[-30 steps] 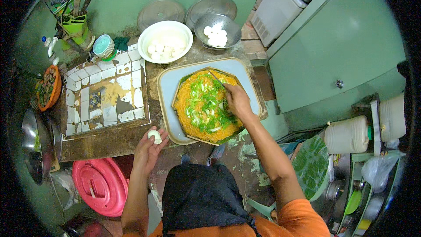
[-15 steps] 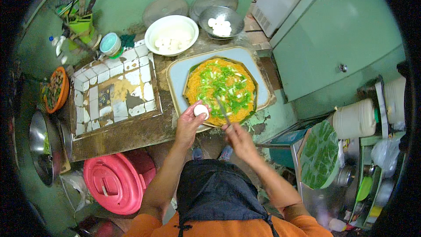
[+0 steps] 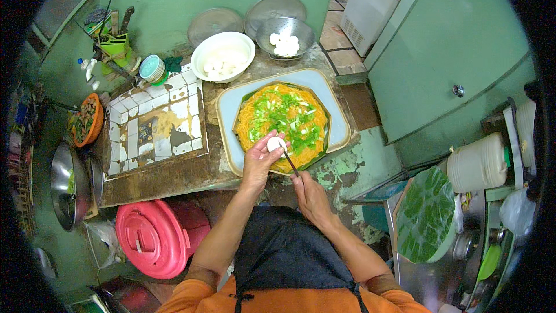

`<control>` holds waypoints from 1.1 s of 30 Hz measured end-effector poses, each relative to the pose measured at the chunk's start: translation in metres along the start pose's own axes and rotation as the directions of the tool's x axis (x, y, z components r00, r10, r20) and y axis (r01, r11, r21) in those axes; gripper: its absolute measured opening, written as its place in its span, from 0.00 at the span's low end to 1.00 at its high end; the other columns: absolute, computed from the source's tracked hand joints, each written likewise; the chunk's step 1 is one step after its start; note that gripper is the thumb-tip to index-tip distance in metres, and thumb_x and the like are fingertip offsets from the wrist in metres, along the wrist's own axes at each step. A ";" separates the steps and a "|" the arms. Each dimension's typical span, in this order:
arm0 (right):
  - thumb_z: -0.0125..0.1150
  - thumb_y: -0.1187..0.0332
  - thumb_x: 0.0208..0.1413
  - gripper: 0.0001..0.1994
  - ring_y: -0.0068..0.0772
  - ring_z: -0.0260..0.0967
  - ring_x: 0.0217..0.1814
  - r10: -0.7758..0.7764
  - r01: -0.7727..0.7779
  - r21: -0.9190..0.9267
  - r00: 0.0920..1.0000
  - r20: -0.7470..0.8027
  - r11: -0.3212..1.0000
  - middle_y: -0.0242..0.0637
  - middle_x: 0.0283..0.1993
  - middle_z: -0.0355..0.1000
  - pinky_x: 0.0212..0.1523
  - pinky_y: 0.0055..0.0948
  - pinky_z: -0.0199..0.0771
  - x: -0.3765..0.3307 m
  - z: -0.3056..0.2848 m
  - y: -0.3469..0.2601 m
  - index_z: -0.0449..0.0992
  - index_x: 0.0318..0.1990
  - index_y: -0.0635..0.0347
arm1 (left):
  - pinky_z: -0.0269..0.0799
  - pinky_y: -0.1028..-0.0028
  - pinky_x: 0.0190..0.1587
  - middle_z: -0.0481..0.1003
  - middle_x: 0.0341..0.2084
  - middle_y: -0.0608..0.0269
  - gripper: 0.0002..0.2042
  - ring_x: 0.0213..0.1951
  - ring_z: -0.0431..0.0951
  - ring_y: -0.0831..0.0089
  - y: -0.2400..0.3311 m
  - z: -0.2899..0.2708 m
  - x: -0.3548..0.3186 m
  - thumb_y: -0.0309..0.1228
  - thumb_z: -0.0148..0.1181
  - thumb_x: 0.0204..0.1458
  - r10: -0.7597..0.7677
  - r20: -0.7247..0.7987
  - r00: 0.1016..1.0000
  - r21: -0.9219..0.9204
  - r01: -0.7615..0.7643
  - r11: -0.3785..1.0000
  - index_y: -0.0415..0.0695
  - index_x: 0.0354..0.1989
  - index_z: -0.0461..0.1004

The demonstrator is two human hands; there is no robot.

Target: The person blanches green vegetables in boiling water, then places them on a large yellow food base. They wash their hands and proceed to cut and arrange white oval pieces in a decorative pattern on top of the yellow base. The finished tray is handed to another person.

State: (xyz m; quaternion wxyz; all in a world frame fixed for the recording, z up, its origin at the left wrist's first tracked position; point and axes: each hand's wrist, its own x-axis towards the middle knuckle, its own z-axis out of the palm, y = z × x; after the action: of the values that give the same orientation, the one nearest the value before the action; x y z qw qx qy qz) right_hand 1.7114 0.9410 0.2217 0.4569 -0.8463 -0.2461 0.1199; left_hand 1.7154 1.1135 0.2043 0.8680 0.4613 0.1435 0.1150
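Observation:
My left hand holds a peeled boiled egg in its fingers over the near edge of a round dish of orange noodles. Chopped green and white scallions are scattered over the noodles. In my right hand is a thin knife, its blade tip touching or right against the egg; how deep it goes I cannot tell. The noodles sit on a leaf-lined, many-sided base within a pale blue tray with a cream rim.
Behind the tray stand a white bowl of pale pieces and a metal colander with several white eggs. A worn tiled basin lies left. Below the counter is a red lidded bucket; a large green leaf rests at right.
The knife has swung left and up from over the noodles to the egg. My left hand has risen slightly with the egg. The whole view has shifted a little.

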 end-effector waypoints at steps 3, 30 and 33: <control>0.43 0.64 0.65 0.11 0.64 0.70 0.33 0.031 -0.028 -0.046 0.998 0.063 0.999 0.58 0.30 0.71 0.32 0.53 0.67 0.003 -0.006 0.010 0.66 0.43 0.64 | 0.71 0.70 0.55 0.71 0.51 0.52 0.24 0.50 0.75 0.64 -0.004 0.008 -0.001 0.20 0.57 0.53 -0.017 -0.002 1.000 0.000 0.017 1.000 0.32 0.59 0.61; 0.48 0.66 0.62 0.15 0.37 0.65 0.29 -0.041 0.045 0.040 0.996 -0.081 0.998 0.42 0.31 0.68 0.33 0.33 0.66 0.008 -0.040 0.019 0.72 0.54 0.58 | 0.76 0.60 0.49 0.72 0.45 0.52 0.21 0.47 0.76 0.58 -0.028 -0.007 -0.008 0.28 0.53 0.58 -0.314 -0.038 0.948 -0.254 0.295 0.921 0.34 0.58 0.61; 0.50 0.68 0.60 0.14 0.49 0.69 0.41 -0.005 0.008 0.046 0.999 -0.052 0.999 0.49 0.37 0.70 0.44 0.39 0.68 0.001 -0.051 0.013 0.73 0.51 0.60 | 0.74 0.60 0.52 0.70 0.48 0.50 0.21 0.51 0.74 0.54 -0.034 0.007 -0.008 0.27 0.51 0.58 -0.309 -0.044 0.950 -0.195 0.295 0.935 0.33 0.59 0.59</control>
State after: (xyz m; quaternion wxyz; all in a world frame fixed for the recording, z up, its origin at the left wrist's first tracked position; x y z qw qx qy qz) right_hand 1.7385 0.8989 0.2388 0.4828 -0.8376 -0.2342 0.1022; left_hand 1.7128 1.0867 0.1812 0.9087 0.3462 0.2333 0.0100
